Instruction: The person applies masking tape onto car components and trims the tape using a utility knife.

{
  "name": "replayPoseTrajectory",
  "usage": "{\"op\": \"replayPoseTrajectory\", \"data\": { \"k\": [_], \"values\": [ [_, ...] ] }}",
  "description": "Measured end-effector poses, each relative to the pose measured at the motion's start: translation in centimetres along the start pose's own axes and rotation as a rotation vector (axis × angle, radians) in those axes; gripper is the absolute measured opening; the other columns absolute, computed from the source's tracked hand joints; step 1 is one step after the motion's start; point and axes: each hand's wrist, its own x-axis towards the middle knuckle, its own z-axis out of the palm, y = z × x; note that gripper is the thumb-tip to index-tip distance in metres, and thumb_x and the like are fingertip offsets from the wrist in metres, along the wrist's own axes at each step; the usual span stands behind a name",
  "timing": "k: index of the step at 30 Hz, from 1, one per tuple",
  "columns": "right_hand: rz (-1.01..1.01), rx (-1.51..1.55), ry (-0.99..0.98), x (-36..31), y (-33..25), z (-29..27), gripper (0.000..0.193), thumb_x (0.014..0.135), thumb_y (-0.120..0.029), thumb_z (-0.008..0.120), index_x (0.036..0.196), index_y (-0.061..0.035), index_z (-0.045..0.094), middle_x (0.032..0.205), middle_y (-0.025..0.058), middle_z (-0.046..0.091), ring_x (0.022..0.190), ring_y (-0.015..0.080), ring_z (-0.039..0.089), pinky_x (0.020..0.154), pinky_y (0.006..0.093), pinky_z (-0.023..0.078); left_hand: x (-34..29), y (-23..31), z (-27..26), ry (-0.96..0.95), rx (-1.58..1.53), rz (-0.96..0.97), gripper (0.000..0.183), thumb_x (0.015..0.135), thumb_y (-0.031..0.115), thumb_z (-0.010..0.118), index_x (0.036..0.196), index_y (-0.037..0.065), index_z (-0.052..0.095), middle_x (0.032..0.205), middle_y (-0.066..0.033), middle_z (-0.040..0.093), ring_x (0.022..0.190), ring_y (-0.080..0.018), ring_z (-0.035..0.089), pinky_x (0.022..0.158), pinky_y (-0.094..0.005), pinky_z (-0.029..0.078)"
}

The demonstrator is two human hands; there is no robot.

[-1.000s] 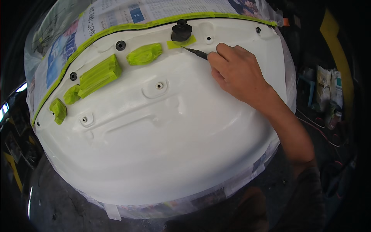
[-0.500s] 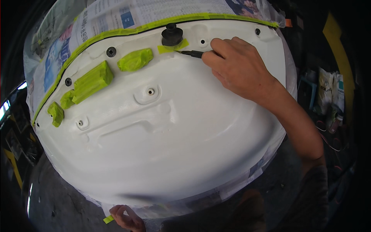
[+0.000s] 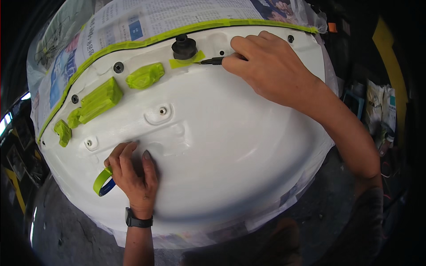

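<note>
A large white painted panel [image 3: 230, 146] fills the view. My right hand [image 3: 266, 66] grips a thin dark tool [image 3: 212, 61] whose tip touches a strip of green masking tape [image 3: 186, 60] just below a black rubber knob [image 3: 183, 47]. My left hand [image 3: 133, 173] rests flat on the panel's lower left and carries a roll of green tape [image 3: 102, 181] looped on its thumb side. A dark watch sits on that wrist.
Several green taped lumps [image 3: 100, 99] line the panel's upper left. Newspaper [image 3: 146, 17] edged with green tape masks the area beyond. Black plugs and small holes dot the panel. Bags and cables lie on the dark floor at right [image 3: 377, 115].
My left hand came up from the bottom edge and settled on the panel with the tape roll. My right hand shifted slightly up and left along the tape strip.
</note>
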Motion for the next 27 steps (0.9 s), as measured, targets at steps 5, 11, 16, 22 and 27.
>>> {"op": "replayPoseTrajectory", "data": {
  "k": [5,11,16,22,27],
  "values": [
    [0.063,0.033,-0.095,0.3,0.4,-0.8,0.008,0.090,-0.010,0.064,0.097,-0.0094,0.068,0.097,0.0076,0.060,0.098,0.0219,0.067,0.071,0.0351,0.055,0.0,0.0,0.2,-0.007,0.006,0.018,0.027,0.089,0.005,0.065,0.115,0.003,0.061,0.115,-0.0162,0.064,0.106,-0.0340,0.057,0.102,-0.0443,0.036],
    [0.034,0.043,-0.080,0.6,1.3,-1.6,0.008,0.090,-0.011,0.065,0.097,-0.0095,0.070,0.102,0.0077,0.060,0.101,0.0214,0.065,0.069,0.0335,0.055,0.0,0.0,0.1,-0.010,0.016,0.012,0.023,0.090,0.006,0.064,0.113,0.003,0.062,0.113,-0.0162,0.064,0.105,-0.0342,0.058,0.103,-0.0452,0.035],
    [-0.052,0.003,0.018,0.9,2.3,-1.2,0.011,0.089,-0.011,0.067,0.099,-0.0097,0.072,0.103,0.0065,0.061,0.100,0.0210,0.064,0.071,0.0319,0.056,0.0,0.3,0.3,-0.023,0.023,0.006,0.022,0.091,0.008,0.063,0.112,0.002,0.062,0.113,-0.0164,0.064,0.105,-0.0337,0.060,0.104,-0.0451,0.034],
    [-0.110,-0.010,0.061,1.9,2.9,-1.1,0.011,0.085,-0.008,0.069,0.096,-0.0086,0.069,0.100,0.0063,0.059,0.098,0.0210,0.062,0.074,0.0322,0.054,-0.1,0.2,0.1,-0.025,0.034,-0.007,0.021,0.091,0.008,0.063,0.111,0.003,0.062,0.113,-0.0162,0.064,0.106,-0.0336,0.060,0.105,-0.0453,0.034],
    [-0.164,0.013,0.038,2.5,3.8,-1.5,0.014,0.086,-0.010,0.070,0.099,-0.0109,0.073,0.107,0.0063,0.064,0.102,0.0206,0.064,0.078,0.0323,0.057,-0.1,0.2,0.2,-0.023,0.029,-0.012,0.022,0.090,0.008,0.063,0.112,0.003,0.063,0.113,-0.0158,0.064,0.106,-0.0333,0.060,0.105,-0.0456,0.034]
  ]
}}
